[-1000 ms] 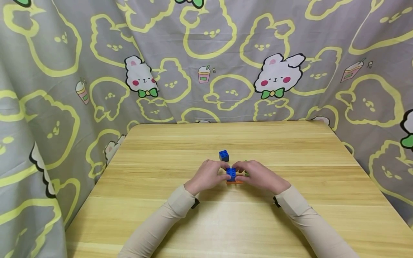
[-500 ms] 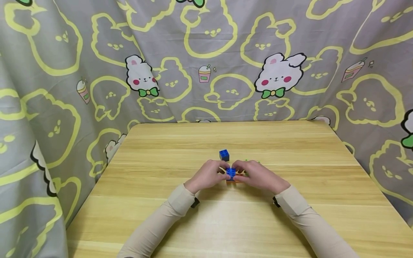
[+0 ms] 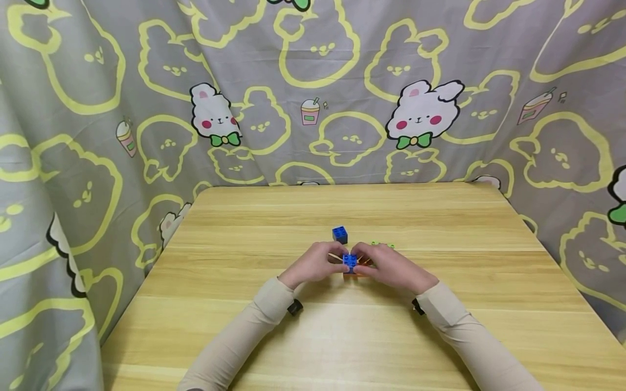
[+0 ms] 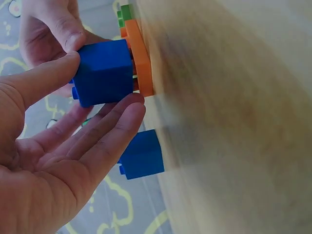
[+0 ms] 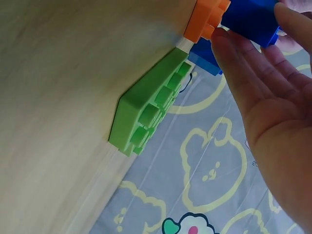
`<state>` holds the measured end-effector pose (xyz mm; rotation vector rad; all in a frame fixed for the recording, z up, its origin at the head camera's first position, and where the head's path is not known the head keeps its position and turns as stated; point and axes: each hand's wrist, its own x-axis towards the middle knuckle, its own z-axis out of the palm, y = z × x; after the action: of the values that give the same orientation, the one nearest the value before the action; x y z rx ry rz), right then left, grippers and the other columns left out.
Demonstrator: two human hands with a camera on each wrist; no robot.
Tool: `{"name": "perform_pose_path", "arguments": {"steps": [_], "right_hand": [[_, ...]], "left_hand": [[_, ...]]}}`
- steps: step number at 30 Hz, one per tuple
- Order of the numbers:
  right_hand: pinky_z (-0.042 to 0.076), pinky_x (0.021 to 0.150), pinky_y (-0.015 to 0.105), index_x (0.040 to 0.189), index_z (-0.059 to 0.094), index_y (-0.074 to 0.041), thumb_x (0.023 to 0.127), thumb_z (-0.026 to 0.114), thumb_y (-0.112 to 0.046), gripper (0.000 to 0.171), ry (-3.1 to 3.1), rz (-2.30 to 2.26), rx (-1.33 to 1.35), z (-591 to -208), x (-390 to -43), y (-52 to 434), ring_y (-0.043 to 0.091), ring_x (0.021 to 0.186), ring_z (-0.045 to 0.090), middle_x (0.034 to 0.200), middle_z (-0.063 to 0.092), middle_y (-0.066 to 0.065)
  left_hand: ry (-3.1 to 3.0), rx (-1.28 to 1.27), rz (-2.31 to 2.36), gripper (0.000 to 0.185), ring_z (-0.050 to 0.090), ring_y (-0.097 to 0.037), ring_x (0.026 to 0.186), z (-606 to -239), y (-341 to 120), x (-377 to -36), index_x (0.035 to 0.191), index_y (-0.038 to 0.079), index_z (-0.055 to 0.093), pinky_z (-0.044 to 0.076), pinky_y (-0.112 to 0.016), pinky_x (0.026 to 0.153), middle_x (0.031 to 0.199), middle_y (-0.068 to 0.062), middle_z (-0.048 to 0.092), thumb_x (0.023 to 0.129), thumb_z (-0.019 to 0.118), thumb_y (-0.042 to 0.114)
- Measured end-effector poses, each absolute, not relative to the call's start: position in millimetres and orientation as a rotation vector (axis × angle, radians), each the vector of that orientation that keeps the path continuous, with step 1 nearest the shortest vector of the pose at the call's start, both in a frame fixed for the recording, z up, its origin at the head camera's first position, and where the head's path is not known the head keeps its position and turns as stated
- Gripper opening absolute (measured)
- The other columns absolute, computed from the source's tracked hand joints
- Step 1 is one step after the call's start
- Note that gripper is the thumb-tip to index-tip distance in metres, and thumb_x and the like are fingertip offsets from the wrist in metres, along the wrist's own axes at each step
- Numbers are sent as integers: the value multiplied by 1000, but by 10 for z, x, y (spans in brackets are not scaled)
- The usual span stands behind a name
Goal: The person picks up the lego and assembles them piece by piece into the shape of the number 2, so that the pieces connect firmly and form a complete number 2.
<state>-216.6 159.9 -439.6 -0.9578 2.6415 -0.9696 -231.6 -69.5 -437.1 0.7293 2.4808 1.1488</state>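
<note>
Now both hands [image 3: 352,266] around blue brick [image 3: 349,262] on orange plate [image 4: 141,53].

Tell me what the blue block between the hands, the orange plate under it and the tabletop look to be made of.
Blue block: moulded plastic by the look, smooth, faintly glossy, evenly coloured, with crisp edges and round studs.
Orange plate: seemingly the same kind of plastic, thin and flat, solid colour, studs on top.
Tabletop: pale wood or a wood-look laminate; straight grain lines and a soft sheen show, but which of the two cannot be told.
</note>
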Motion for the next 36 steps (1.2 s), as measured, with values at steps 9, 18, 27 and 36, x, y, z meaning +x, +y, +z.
{"name": "perform_pose_path", "arguments": {"steps": [9,18,27,36], "right_hand": [[57,94,38,128,62,-10,100,68,-22,30,2619,-1018,-919,-4399,-2160,1597,22,111,70,121,71,3],[56,96,41,132,63,-6,102,66,-21,34,2596,-1030,-879,-4397,-2163,1580,26,113,69,124,71,6],[55,97,43,136,61,-7,103,64,-24,38,2619,-1007,-871,-4402,-2159,1579,22,113,69,124,71,5],[56,96,42,136,61,-9,104,63,-25,36,2629,-998,-862,-4388,-2151,1591,21,113,68,125,70,3]], "left_hand": [[2478,720,1137,24,68,-18,107,-4415,-692,-2365,113,12,75,54,-34,92,112,0,75,93,78,26],[2468,725,1168,22,69,-17,107,-4417,-702,-2356,111,13,76,54,-37,93,112,0,76,93,77,26],[2448,724,1175,24,70,-12,104,-4420,-726,-2359,116,13,75,55,-32,92,115,0,75,96,75,25],[2436,743,1177,27,71,-15,104,-4402,-718,-2356,120,10,73,56,-36,93,118,-4,74,98,72,25]]}}
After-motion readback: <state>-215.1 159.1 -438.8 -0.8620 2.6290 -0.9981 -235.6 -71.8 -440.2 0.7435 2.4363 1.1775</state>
